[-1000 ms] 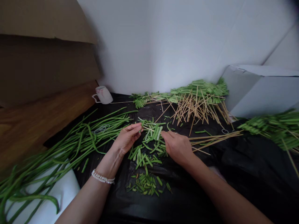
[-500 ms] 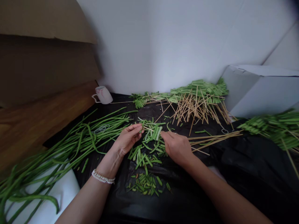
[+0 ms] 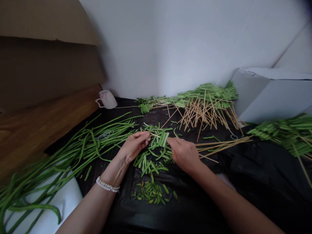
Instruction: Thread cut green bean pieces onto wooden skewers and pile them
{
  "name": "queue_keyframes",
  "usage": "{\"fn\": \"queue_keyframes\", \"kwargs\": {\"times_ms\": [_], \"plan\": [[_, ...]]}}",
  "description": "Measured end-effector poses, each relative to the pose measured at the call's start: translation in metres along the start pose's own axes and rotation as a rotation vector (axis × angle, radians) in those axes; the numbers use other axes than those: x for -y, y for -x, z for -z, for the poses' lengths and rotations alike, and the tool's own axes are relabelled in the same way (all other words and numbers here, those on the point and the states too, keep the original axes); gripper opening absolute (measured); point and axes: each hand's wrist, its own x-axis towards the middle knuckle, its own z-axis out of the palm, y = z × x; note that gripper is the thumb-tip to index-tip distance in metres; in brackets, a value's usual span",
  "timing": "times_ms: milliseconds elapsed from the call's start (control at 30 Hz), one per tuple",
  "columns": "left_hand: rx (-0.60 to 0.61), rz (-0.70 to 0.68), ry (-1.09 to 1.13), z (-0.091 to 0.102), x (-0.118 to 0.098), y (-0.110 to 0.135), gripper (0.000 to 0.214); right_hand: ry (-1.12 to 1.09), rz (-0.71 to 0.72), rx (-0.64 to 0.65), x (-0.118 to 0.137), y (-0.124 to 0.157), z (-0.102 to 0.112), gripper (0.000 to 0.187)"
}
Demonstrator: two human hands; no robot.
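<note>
My right hand (image 3: 185, 154) is closed around a bamboo skewer (image 3: 155, 135) on which several cut pieces of long bean (image 3: 162, 139) sit side by side. The skewer's bare tip points left, toward my left hand (image 3: 136, 144). There, thumb and fingers pinch a short bean piece, mostly covered by the fingertips, right at that tip. Whether the tip is inside the piece I cannot tell. Loose cut bean pieces (image 3: 147, 165) lie below and between the hands, and a small heap of bean ends (image 3: 149, 192) lies nearer to me.
Whole long beans (image 3: 83, 146) spread at left, partly over a white surface (image 3: 70, 188). Loaded skewers (image 3: 207, 94) pile against the wall, and more bean pieces (image 3: 290, 133) lie at right. Bare skewers (image 3: 224, 145) lie beside my right hand. A mug (image 3: 107, 99) and white box (image 3: 273, 91) stand behind.
The hands hold almost the same pose. My left fingers have shifted very slightly over the bean piece at the skewer tip; the view has moved a little.
</note>
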Motion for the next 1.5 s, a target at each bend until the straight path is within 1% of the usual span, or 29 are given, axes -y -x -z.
{"fn": "queue_keyframes", "kwargs": {"times_ms": [100, 233, 300, 433, 567, 633, 700, 733, 833, 900, 967, 1033, 1133, 1233, 1367, 1500], "plan": [[0.013, 0.005, -0.008, -0.002, 0.001, 0.001, 0.026, -0.018, -0.027, 0.036, 0.002, -0.001, 0.001, 0.026], [0.109, 0.043, -0.077, -0.009, 0.008, 0.005, 0.023, -0.058, -0.009, 0.06, 0.005, -0.001, 0.0, 0.026], [0.135, 0.044, -0.086, -0.013, 0.012, 0.007, 0.021, -0.053, 0.003, 0.053, 0.006, -0.001, 0.0, 0.027], [0.145, 0.011, -0.088, -0.016, 0.014, 0.008, 0.019, -0.041, 0.03, 0.018, 0.004, -0.001, -0.002, 0.027], [0.142, -0.002, -0.124, -0.017, 0.014, 0.008, 0.024, -0.025, 0.029, 0.001, 0.002, -0.001, -0.002, 0.028], [0.131, -0.031, -0.168, -0.014, 0.013, 0.007, 0.026, 0.002, 0.022, -0.005, 0.0, -0.001, 0.0, 0.028], [0.09, -0.112, -0.262, -0.009, 0.01, 0.004, 0.027, 0.043, 0.001, -0.022, -0.002, -0.002, 0.001, 0.027], [0.052, -0.18, -0.332, -0.006, 0.009, 0.002, 0.025, 0.062, -0.013, -0.033, -0.004, -0.002, 0.002, 0.027], [-0.058, -0.449, -0.633, 0.003, 0.006, -0.005, 0.015, 0.088, -0.031, -0.056, -0.006, -0.003, 0.002, 0.026], [-0.045, -0.588, -0.836, 0.008, 0.006, -0.008, 0.015, 0.086, -0.02, -0.046, -0.006, -0.003, 0.001, 0.025], [0.021, -0.654, -0.975, 0.011, 0.008, -0.011, 0.024, 0.085, -0.011, -0.03, -0.005, -0.002, 0.0, 0.026], [0.072, -0.68, -1.046, 0.013, 0.011, -0.014, 0.03, 0.087, -0.012, -0.025, -0.005, -0.002, 0.0, 0.026], [0.08, -0.706, -1.117, 0.016, 0.014, -0.016, 0.029, 0.084, -0.014, -0.022, -0.004, -0.002, 0.0, 0.026], [0.067, -0.704, -1.14, 0.018, 0.014, -0.016, 0.022, 0.07, -0.015, -0.016, -0.004, -0.002, -0.001, 0.026], [0.033, -0.66, -0.997, 0.016, 0.011, -0.013, 0.012, 0.066, -0.014, -0.028, -0.003, -0.002, -0.001, 0.026], [-0.086, -0.609, -0.857, 0.011, 0.007, -0.01, 0.012, 0.061, -0.007, -0.042, -0.003, -0.002, 0.0, 0.027]]}}
